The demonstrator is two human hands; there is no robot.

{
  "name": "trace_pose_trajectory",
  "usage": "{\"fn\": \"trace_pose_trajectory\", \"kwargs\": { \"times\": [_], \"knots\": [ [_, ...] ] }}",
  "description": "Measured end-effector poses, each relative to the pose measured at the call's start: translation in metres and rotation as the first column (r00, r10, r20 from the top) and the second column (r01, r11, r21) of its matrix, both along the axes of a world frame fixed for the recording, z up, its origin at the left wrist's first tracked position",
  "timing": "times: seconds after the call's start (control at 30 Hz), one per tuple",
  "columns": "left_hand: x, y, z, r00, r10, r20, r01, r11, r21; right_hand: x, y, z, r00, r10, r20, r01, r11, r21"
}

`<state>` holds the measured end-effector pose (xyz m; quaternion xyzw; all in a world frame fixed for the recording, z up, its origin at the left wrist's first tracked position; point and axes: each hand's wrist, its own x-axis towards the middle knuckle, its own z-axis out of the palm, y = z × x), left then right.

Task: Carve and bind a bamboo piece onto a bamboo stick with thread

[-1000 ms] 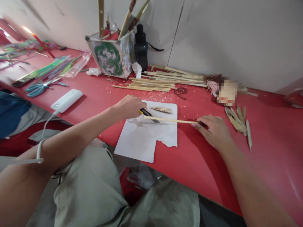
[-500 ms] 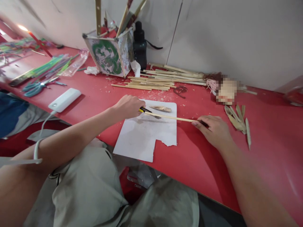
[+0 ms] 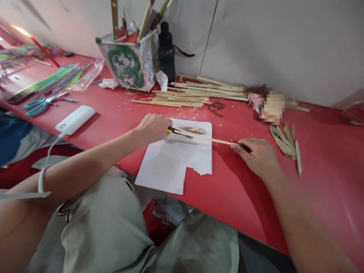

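My left hand is closed on a black and yellow tool above the upper left part of a white paper sheet. A thin pale stick runs from the tool's tip to my right hand, which is closed round the stick's dark end over the red table. The stick's left end lies at or close to the tool; whether they touch is too small to tell. Behind it, a short hollow bamboo-like piece lies on the paper, whose lower right corner is torn.
Behind the paper lie several bamboo sticks and shavings on the red table. A dragon-patterned box, black bottle, white power bank, scissors and lit red candle stand or lie left. Dry husks lie right.
The tool and the stick's left end have shifted slightly, and the tool's blade now sits closer along the stick. My right hand has barely moved. The whole view has drifted slightly.
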<state>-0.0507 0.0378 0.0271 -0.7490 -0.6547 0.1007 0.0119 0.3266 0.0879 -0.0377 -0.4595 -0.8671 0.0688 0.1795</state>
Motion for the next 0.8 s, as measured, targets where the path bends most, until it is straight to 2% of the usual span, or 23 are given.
{"fn": "trace_pose_trajectory", "kwargs": {
  "times": [0.27, 0.4, 0.57, 0.8],
  "knots": [
    [0.001, 0.0, 0.0, 1.0, 0.0, -0.002, 0.0, 1.0, 0.03, -0.001, -0.001, 0.001, 0.999, -0.03, 0.028, 0.031, 0.999, -0.032],
    [-0.006, 0.003, -0.001, 0.998, -0.061, -0.006, 0.061, 0.998, 0.02, -0.002, 0.0, 0.003, 1.0, 0.004, 0.018, -0.003, 0.998, -0.064],
    [-0.013, 0.006, -0.004, 0.992, -0.129, 0.009, 0.129, 0.992, 0.015, -0.002, 0.002, 0.004, 0.998, 0.058, -0.033, -0.06, 0.998, -0.036],
    [-0.013, 0.007, 0.005, 0.997, -0.077, 0.01, 0.076, 0.996, 0.045, 0.0, 0.005, 0.007, 0.998, 0.059, -0.035, -0.06, 0.998, -0.029]
  ]
}}
